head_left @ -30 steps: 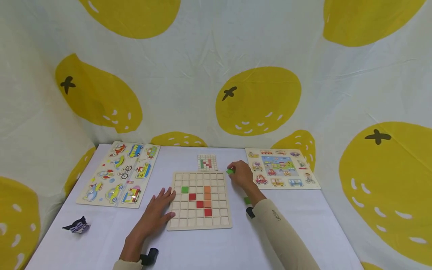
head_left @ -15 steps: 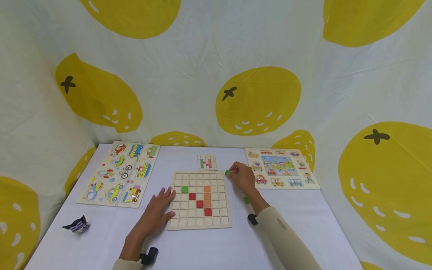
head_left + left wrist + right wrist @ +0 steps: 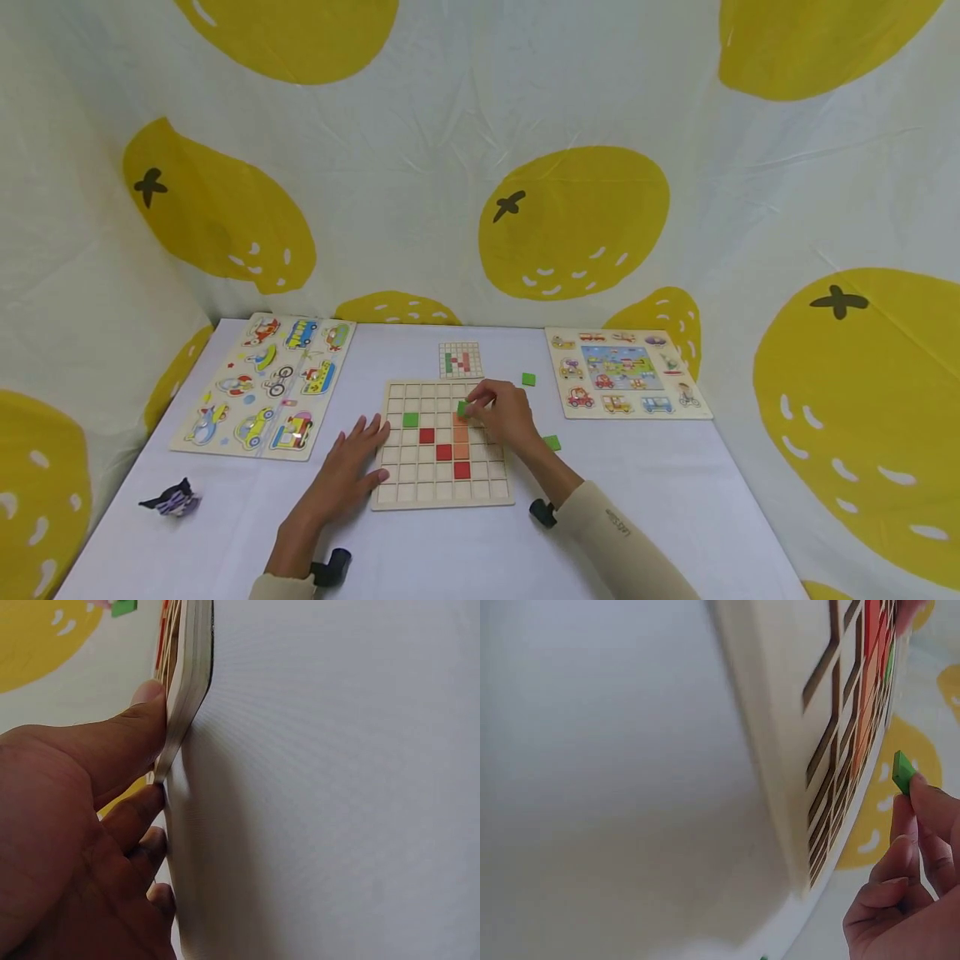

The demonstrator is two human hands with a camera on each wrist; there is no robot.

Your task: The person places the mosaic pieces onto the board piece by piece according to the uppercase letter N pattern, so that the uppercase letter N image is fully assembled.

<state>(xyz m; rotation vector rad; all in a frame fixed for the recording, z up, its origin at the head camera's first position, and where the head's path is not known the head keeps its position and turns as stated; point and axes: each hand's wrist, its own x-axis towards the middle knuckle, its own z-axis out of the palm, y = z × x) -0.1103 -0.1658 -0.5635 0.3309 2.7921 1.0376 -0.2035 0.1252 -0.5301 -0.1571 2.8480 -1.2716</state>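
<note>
A wooden grid board [image 3: 405, 492] lies at the middle of the table, with a green tile [image 3: 410, 420], several red tiles [image 3: 444, 452] and orange tiles [image 3: 461, 433] in its cells. My right hand [image 3: 506, 412] is above the board's upper right part. Between thumb and fingers it pinches another green tile [image 3: 903, 772], held tilted off the board in the right wrist view. At the board's left edge my left hand [image 3: 348, 467] rests with fingers spread; its thumb [image 3: 127, 735] touches the board's corner in the left wrist view.
Beyond the board lies a small pattern card [image 3: 460, 372]. Two loose green tiles, an upper one [image 3: 528, 379] and a lower one [image 3: 552, 442], lie to its right. Picture puzzles flank the board, a large left one [image 3: 258, 387] and a right one [image 3: 628, 406]. A small dark figure [image 3: 174, 500] lies front left.
My right hand has carried the pinched green tile leftward from beside the board to over its grid. A loose green tile it was covering now shows. The left hand has stayed put.
</note>
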